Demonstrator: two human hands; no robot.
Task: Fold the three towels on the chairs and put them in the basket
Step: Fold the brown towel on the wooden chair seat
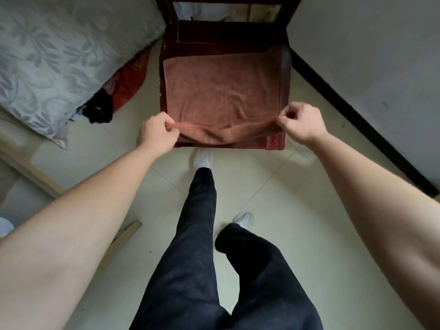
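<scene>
On the dark wooden chair (171, 46) seat lies 1 rust towel (221, 91), spread flat; left hand (158, 134) and right hand (301, 122) each pinch a near corner; lift evenly, carry near edge to far edge, align corners; basket not visible.

No readable text, no labels, no brand marks, no numbers, no signs anywhere in the head view
</scene>
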